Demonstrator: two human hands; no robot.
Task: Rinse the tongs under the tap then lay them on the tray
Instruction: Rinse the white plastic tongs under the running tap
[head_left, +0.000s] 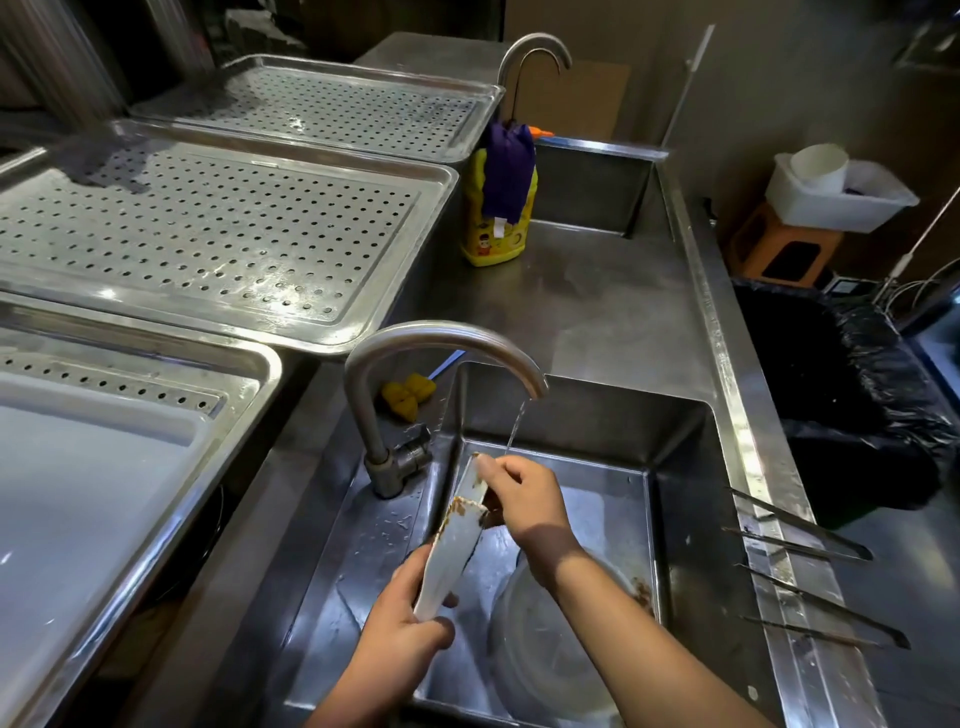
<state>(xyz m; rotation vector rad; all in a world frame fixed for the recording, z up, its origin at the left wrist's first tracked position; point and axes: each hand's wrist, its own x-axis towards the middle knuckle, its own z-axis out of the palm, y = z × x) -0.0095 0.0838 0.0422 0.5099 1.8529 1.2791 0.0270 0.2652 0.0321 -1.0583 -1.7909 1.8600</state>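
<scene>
Left grip (405, 634) on tongs (453, 556), bowl (540, 665) in sink (675, 457)

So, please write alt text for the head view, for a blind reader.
Two hands hold soiled tongs under the running tap over a steel sink: the left hand grips the lower end, the right hand pinches near the tip. Perforated trays lie to the left.
</scene>
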